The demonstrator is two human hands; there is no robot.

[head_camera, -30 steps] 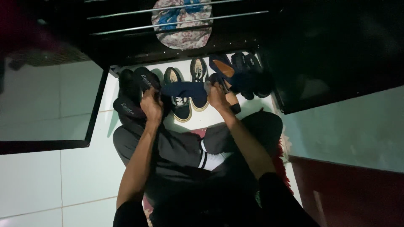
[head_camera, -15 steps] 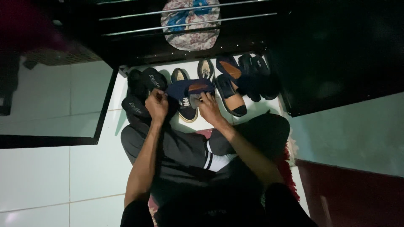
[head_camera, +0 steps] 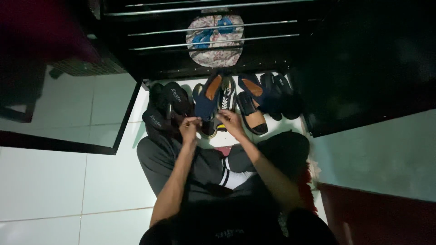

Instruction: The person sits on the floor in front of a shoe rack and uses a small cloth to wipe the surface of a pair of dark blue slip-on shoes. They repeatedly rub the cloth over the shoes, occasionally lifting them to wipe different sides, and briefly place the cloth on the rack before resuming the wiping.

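Head view: dim, looking down at a seated person's lap and a row of shoes on pale floor tile [head_camera: 54, 181].
Landmark: blue sandal [head_camera: 206, 103], standing on end, long flat sole, tan insole showing at its top.
Left hand [head_camera: 190, 128]: just below the sandal's lower end, fingers pinched on its edge.
Right hand [head_camera: 230, 121]: at the sandal's lower right, fingers curled; whether they grip it I cannot tell.
Left of the sandal: black slides [head_camera: 165, 109], broad smooth straps, piled together.
Just behind the sandal: sneaker [head_camera: 225, 97] with white laces.
Right of the sandal: second blue sandal [head_camera: 252, 88], tan-lined flat shoe [head_camera: 252, 118], dark sandals [head_camera: 281, 93].
Above the sandal: dark rack with thin metal bars [head_camera: 213, 34]; a rounded floral cloth bag [head_camera: 215, 40] lies in it.
Below the sandal: dark trousers [head_camera: 200, 168] with white side stripes.
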